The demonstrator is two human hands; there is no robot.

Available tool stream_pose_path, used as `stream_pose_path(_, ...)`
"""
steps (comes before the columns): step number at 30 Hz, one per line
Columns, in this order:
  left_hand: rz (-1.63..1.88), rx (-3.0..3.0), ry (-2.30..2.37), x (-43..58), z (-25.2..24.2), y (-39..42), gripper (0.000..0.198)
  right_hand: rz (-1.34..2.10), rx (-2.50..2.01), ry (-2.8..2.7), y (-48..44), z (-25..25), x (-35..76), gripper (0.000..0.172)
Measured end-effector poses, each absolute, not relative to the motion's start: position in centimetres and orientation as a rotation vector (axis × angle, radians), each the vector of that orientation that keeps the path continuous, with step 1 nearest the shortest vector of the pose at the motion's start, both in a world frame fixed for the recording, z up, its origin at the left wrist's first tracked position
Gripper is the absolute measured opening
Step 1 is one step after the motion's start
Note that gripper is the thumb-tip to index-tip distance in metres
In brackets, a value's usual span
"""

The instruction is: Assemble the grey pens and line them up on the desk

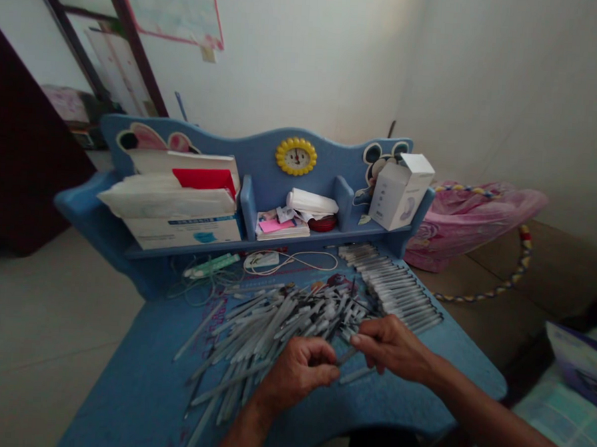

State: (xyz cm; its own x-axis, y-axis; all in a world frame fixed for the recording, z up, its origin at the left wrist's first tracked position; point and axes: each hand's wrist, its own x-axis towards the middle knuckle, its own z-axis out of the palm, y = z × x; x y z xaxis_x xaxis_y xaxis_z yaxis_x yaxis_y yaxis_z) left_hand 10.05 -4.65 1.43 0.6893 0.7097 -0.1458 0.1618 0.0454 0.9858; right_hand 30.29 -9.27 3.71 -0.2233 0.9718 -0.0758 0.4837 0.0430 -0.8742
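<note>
My left hand and my right hand are close together over the front of the blue desk, both pinched on a slim greyish pen. Its middle shows between my fingertips; its ends are hidden. A loose heap of similar clear-grey pen pieces lies in front of and to the left of my hands. Beneath my right hand another clear-grey piece rests on the desk. To the right, a neat row of pens with dark ends lies side by side.
The blue desk has a raised shelf holding a mask box, papers and a white carton. A white cord and a green-white strip lie below it. A pink covered basket and a hoop are at right.
</note>
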Motion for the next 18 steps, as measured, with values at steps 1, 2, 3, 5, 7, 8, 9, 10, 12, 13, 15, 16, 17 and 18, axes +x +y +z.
stream_pose_path(1, 0.484, 1.494, 0.754, 10.05, 1.45, -4.66, 0.007, 1.092, -1.492, -1.779, -9.25, 3.72, 30.22, 0.048)
stream_pose_path(2, 0.486, 1.486, 0.759, 10.05, 1.45, -4.65, 0.007, 1.068, -1.507, -1.792, -9.24, 3.75, 30.16, 0.049)
stream_pose_path(3, 0.492, 1.476, 0.77, 10.05, 1.44, -4.63, 0.008, 1.044, -1.508, -1.799, -9.24, 3.8, 30.12, 0.047)
stream_pose_path(5, 0.507, 1.458, 0.784, 10.05, 1.38, -4.6, 0.009, 1.003, -1.492, -1.798, -9.25, 3.94, 30.05, 0.035)
stream_pose_path(7, 0.517, 1.465, 0.784, 10.07, 1.32, -4.59, 0.008, 0.95, -1.505, -1.797, -9.28, 4.01, 29.99, 0.029)
stream_pose_path(8, 0.518, 1.474, 0.782, 10.08, 1.31, -4.59, 0.008, 0.923, -1.531, -1.803, -9.3, 4.0, 29.96, 0.032)
stream_pose_path(9, 0.515, 1.484, 0.778, 10.1, 1.31, -4.61, 0.007, 0.899, -1.559, -1.815, -9.32, 3.97, 29.93, 0.038)
stream_pose_path(10, 0.512, 1.49, 0.777, 10.12, 1.3, -4.63, 0.007, 0.881, -1.58, -1.827, -9.34, 3.93, 29.9, 0.043)
stream_pose_path(12, 0.513, 1.482, 0.784, 10.13, 1.27, -4.65, 0.007, 0.889, -1.574, -1.828, -9.39, 3.87, 29.85, 0.044)
stream_pose_path(13, 0.517, 1.476, 0.787, 10.13, 1.24, -4.65, 0.007, 0.915, -1.552, -1.815, -9.43, 3.86, 29.82, 0.039)
stream_pose_path(15, 0.522, 1.478, 0.79, 10.12, 1.14, -4.62, 0.007, 0.938, -1.53, -1.784, -9.49, 3.86, 29.76, 0.03)
stream_pose_path(16, 0.519, 1.488, 0.792, 10.13, 1.09, -4.6, 0.007, 0.93, -1.55, -1.778, -9.51, 3.87, 29.74, 0.03)
stream_pose_path(17, 0.512, 1.503, 0.795, 10.13, 1.03, -4.59, 0.007, 0.913, -1.583, -1.782, -9.52, 3.88, 29.73, 0.034)
stream_pose_path(18, 0.503, 1.516, 0.798, 10.15, 0.98, -4.58, 0.007, 0.888, -1.617, -1.789, -9.52, 3.88, 29.73, 0.04)
